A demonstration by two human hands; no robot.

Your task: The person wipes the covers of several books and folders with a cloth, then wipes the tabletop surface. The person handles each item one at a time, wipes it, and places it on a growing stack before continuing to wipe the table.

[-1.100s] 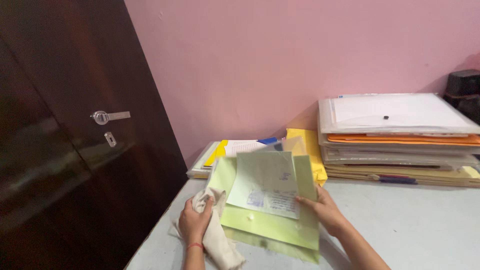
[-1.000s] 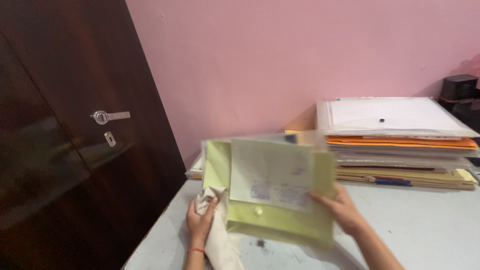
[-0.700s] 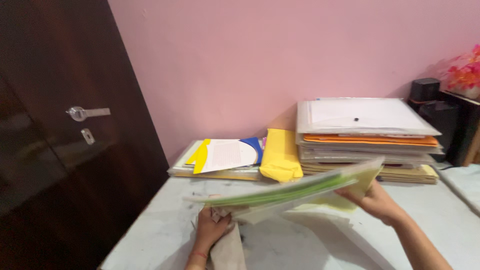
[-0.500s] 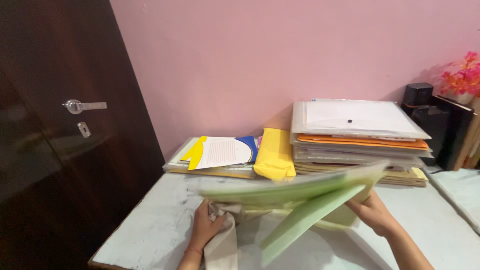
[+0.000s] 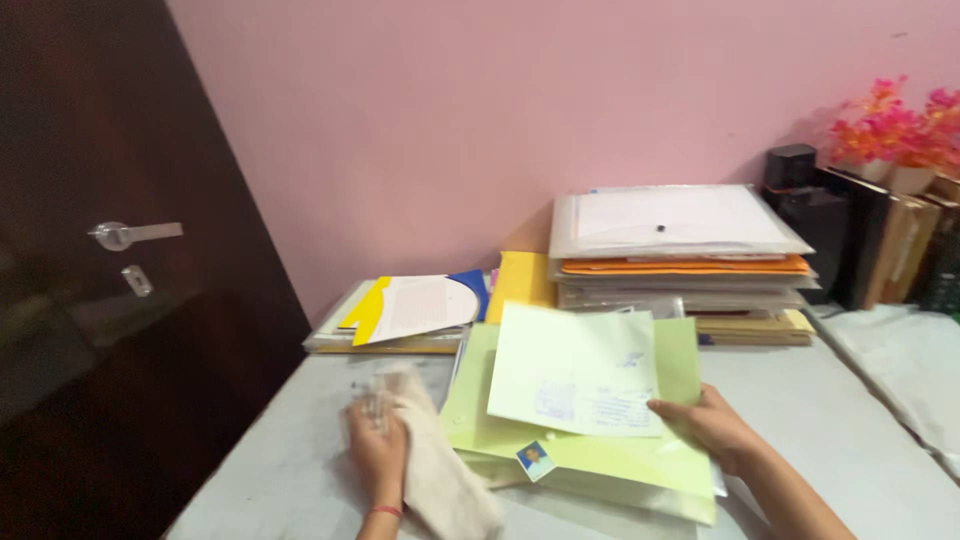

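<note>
Resting low in the centre of the frame, the green folder [image 5: 590,455] lies on the pale table [image 5: 860,440] with a pale sheet [image 5: 575,375] on top; the right hand [image 5: 705,428] pinches the sheet's lower right corner against the folder, thumb on top; the left hand [image 5: 378,450], at lower left, is closed around a beige cloth [image 5: 435,470], blurred, just beside the folder's left edge. A small photo [image 5: 536,459] pokes out near the folder's lower edge, and it looks loose, so tilting the folder could let it slide off; a cloth sweep might catch the folder's edge and scatter the papers.
</note>
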